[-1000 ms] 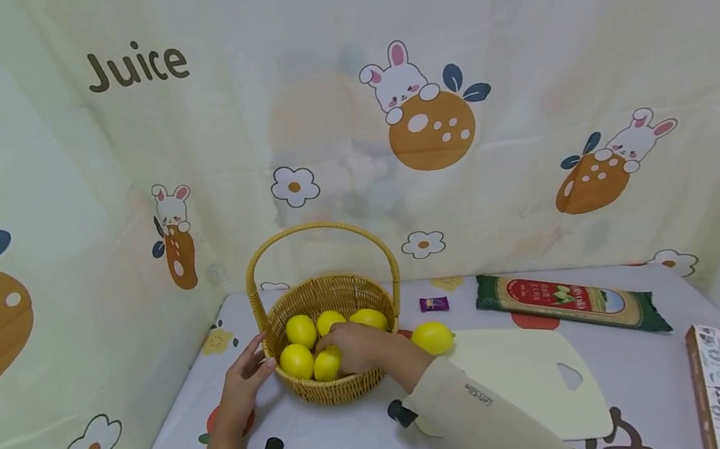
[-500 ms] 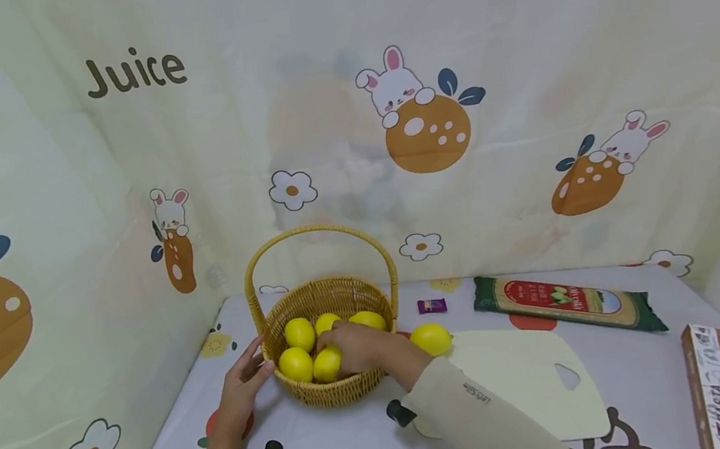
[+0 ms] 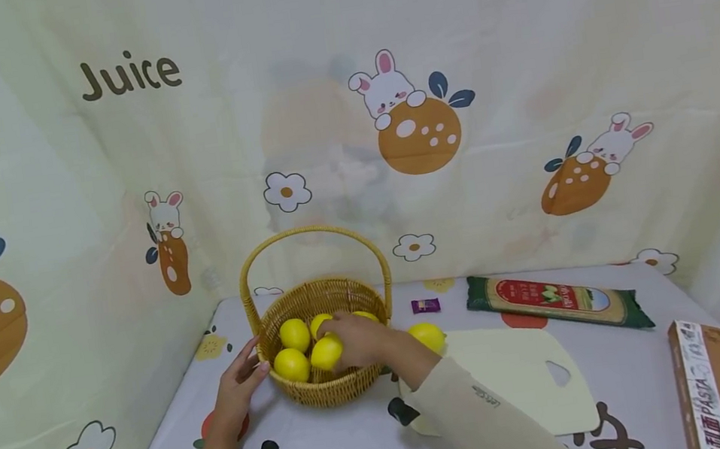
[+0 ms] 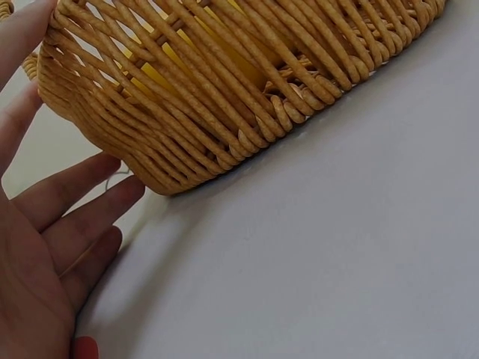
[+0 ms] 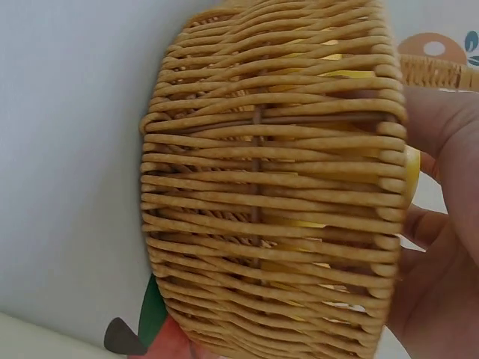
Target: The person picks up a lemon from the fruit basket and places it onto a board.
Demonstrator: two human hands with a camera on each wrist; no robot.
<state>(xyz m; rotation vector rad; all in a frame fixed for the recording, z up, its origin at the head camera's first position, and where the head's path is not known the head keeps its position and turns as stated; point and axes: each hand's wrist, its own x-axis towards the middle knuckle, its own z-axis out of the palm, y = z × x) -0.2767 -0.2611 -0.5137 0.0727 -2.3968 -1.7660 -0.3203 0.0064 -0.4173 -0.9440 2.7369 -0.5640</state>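
Note:
A woven basket [image 3: 337, 393] with a tall arched handle stands on the table and holds several yellow lemons [image 3: 292, 365]. My right hand [image 3: 364, 338] reaches over the rim and grips one lemon [image 3: 326, 352] near the front; some of its fingers are hidden inside the basket. In the right wrist view, woven strands cover much of the hand [image 5: 449, 224]. At the basket's left side, my left hand [image 3: 239, 383] touches the rim. Extended fingers show on that hand [image 4: 60, 224] in the left wrist view, against the basket wall [image 4: 209, 90].
Right of the basket, another lemon [image 3: 427, 338] lies by a cream cutting board [image 3: 517, 378]. Behind them are a small purple packet [image 3: 425, 306] and a long green-ended pasta bag [image 3: 554, 301]. A pasta box [image 3: 715, 382] sits at the far right. Printed curtains enclose the table.
The lemon in my right hand has risen slightly within the basket. My left hand stays at the rim. The whole head view has shifted a little.

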